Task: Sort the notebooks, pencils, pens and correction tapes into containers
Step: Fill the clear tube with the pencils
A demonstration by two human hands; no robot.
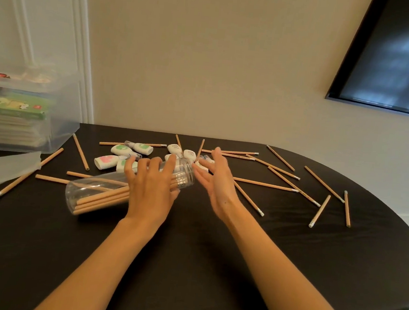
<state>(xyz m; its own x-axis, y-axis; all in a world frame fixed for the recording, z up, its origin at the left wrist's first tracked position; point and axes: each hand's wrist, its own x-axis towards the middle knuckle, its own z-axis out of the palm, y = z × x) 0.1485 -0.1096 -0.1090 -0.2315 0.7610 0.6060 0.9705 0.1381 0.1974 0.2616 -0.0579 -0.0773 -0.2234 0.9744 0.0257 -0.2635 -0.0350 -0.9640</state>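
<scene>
A clear plastic jar [91, 192] lies on its side on the black table [189, 264], mouth toward the right, with several wooden pencils inside. My left hand [150, 187] lies over the jar near its mouth, fingers curled round it. My right hand [217, 180] hovers just right of the mouth, fingers straight and holding nothing. More pencils [265, 184] lie scattered across the table. Behind the jar sit several white correction tapes [121, 149]. Notebooks [12, 110] are stacked in a clear bin at far left.
The clear bin [61, 107] stands at the table's back left, with its lid [1, 174] lying in front of it. A dark screen [392, 55] hangs on the wall at right. The table edge curves round at the right.
</scene>
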